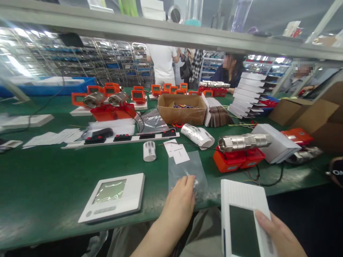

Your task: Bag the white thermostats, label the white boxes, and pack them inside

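Observation:
My right hand [281,232] grips a white wall controller [245,217] with a ribbed top and a dark blank screen, the thumb lying on its front. The device is held up in front of the table's edge. On the tabletop my left hand [182,194] has its fingers curled together on a clear plastic bag [175,173]; the fingertips are partly hidden. Two small printed white cards [180,155] overlap the bag's far end. Left of that hand, a white thermostat-like panel [131,187] with a greenish screen rests flat near the front edge.
A label roll [149,151] and a larger roll [198,136] stand beyond the bag. Metal valves on orange-red housings [238,159] sit to the right. Behind are a power strip [120,140], a cardboard box [182,114] and stacked white boxes [248,94]. An overhead shelf [160,30] crosses above; people are beyond.

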